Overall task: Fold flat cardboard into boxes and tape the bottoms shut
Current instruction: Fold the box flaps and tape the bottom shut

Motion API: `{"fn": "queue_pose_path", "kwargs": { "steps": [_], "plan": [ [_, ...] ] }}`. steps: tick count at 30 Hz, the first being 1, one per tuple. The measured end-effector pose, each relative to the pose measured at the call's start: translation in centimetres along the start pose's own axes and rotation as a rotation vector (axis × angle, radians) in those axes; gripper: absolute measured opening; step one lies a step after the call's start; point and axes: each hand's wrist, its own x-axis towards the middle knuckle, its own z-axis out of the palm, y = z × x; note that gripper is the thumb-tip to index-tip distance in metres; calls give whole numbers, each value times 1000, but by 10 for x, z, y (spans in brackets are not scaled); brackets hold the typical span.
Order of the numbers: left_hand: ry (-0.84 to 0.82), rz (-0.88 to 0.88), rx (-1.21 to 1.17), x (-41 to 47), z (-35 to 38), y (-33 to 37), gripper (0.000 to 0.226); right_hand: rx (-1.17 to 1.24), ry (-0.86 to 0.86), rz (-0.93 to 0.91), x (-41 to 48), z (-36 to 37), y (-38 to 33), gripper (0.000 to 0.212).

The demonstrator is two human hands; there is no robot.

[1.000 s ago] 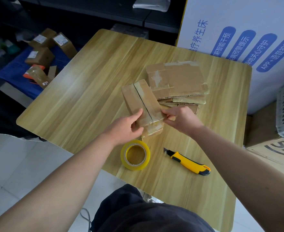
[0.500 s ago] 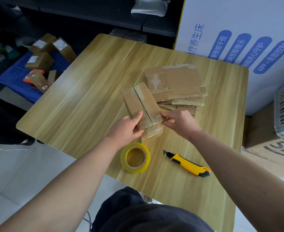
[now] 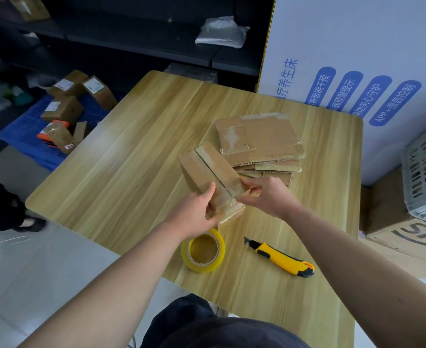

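Head view: the left grip and right grip both clasp a folded cardboard box over the bench, seam up, flaps held closed. Judged next: free one grip for the tape roll.

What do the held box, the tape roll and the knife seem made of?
The small brown box: matte corrugated cardboard, seemingly; fluted edges show on the flat stack. The yellowish tape roll: glossy translucent plastic film. The yellow-black utility knife: probably smooth plastic handle.

Cardboard box between both hands
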Motion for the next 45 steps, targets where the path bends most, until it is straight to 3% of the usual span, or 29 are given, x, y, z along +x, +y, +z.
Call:
{"fn": "queue_pose_path", "kwargs": {
  "steps": [5, 8, 10, 12, 15, 17, 19, 25, 28, 32, 36, 39, 45],
  "plan": [
    [5, 33, -234, 1, 1, 5, 68, 6, -22, 86, 11, -11, 1, 69],
    [138, 59, -124, 14, -21, -11, 53, 0, -36, 76, 13, -13, -1, 68],
    [203, 67, 7, 24, -34, -27, 63, -20, -38, 78, 11, -13, -2, 68],
    [111, 64, 134, 35, -43, -41, 85, -87, -36, 54, 9, -10, -4, 70],
    [-80, 13, 189, 52, -56, -45, 102, -158, -83, 85, 3, -5, -11, 97],
    [-95, -8, 203, 63, -59, -41, 109, -234, -128, 122, 1, 0, -14, 119],
    [-95, -37, 221, 67, -61, -37, 119, -291, -148, 142, 6, 2, -12, 127],
    [-270, -53, 72, 70, -63, -46, 133, -397, -176, 153, 21, -19, -10, 106],
    [-288, 27, 13, 75, -67, -52, 118, -420, -22, 237, 18, -16, -12, 84],
    [-261, 133, 8, 80, -69, -53, 81, -311, 225, 507, 5, -2, -15, 58],
    [-284, 171, -50, 75, -55, -43, 67, -55, 229, 548, -8, 15, -20, 71],
    [-368, 180, -134, 63, -44, -32, 53, -11, 178, 507, -15, 22, -22, 81],
    [-349, 176, -196, 50, -30, -29, 56, 23, 212, 453, -20, 30, -18, 68]
  ]
}}
